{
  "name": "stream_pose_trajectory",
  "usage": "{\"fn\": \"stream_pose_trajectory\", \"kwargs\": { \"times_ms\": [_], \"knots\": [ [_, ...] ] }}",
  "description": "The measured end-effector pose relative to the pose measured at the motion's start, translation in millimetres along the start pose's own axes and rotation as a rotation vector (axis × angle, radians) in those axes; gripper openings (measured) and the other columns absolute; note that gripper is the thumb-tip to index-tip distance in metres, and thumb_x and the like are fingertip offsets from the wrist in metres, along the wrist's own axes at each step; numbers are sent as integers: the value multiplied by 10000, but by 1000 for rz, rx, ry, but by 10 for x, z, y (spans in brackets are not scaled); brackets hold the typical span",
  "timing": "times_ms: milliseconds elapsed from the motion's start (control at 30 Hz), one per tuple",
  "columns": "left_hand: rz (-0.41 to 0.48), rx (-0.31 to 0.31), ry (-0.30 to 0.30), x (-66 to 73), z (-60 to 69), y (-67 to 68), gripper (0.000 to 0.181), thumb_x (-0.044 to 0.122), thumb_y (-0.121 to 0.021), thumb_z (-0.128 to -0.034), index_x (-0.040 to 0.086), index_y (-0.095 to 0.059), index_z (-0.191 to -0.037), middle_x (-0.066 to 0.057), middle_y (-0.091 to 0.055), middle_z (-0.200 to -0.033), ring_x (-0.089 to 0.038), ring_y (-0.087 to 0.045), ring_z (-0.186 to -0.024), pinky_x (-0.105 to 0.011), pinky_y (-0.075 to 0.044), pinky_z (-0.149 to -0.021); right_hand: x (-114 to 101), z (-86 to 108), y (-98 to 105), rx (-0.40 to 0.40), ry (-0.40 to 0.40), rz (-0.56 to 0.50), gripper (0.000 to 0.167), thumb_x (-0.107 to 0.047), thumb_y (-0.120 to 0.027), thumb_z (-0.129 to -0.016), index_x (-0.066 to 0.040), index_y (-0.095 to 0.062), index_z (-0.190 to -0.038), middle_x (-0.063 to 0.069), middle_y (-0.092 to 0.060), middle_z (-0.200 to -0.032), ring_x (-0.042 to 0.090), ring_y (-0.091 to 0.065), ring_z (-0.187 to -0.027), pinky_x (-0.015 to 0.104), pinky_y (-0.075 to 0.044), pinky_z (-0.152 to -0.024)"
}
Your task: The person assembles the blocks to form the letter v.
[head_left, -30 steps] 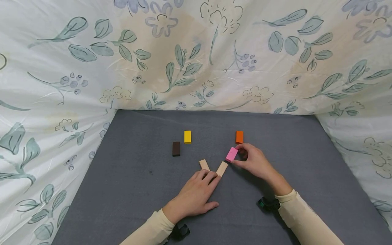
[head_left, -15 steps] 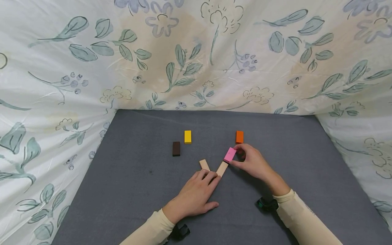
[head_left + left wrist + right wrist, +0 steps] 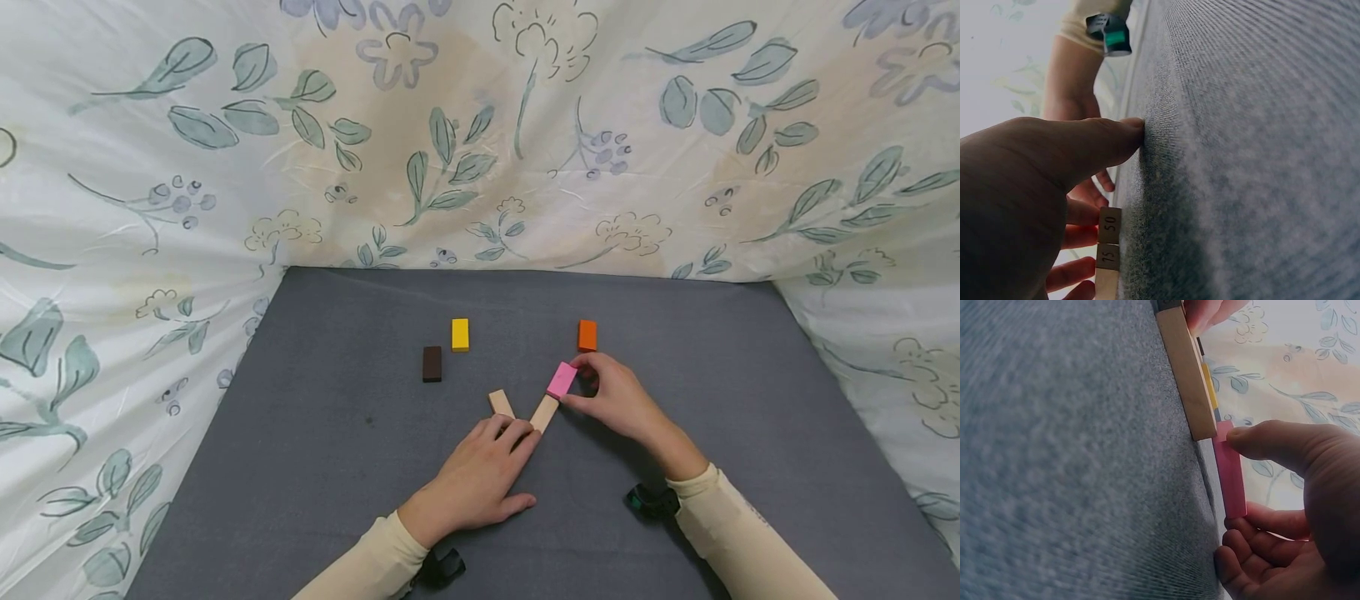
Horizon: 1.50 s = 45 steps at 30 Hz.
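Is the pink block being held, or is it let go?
Held: the right hand pinches the pink block between its thumb and fingers.

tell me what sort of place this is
Probably a makeshift tabletop workspace, perhaps set up for filming: gray cloth underneath, a floral-printed sheet along the back and sides, and a black device at each wrist.
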<state>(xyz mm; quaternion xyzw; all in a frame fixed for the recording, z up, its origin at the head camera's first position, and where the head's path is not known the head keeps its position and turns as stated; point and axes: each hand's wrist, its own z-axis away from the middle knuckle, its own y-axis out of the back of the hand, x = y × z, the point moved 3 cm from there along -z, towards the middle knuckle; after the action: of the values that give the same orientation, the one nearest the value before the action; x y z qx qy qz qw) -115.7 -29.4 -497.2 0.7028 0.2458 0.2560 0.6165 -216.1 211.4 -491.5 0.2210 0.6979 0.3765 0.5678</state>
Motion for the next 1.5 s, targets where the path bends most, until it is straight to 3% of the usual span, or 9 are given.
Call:
{"fn": "stream_pose_trajectory", "kwargs": {
  "times_ms": [767, 1500],
  "knots": [
    [-11, -1, 2, 6, 4, 3, 827, 651, -761, -947, 130, -566, -1560, -12, -551, -1452, -204, -493, -1270, -425, -457, -1131, -47, 32, -20, 0, 44, 29, 526, -225, -939, -858, 12, -692, -1257, 125, -686, -1112, 291, -620, -982, 499, -531, -865],
    [-15, -4, 0, 6, 5, 7, 833, 657, -759, -946, 132, -564, -1562, -13, -550, -1452, -205, -492, -1271, -420, -451, -1140, -38, 37, -33, -7, 52, 53, 539, -251, -932, -867, 12, -686, -1268, 130, -676, -1119, 297, -616, -997, 510, -538, -878]
  ]
}}
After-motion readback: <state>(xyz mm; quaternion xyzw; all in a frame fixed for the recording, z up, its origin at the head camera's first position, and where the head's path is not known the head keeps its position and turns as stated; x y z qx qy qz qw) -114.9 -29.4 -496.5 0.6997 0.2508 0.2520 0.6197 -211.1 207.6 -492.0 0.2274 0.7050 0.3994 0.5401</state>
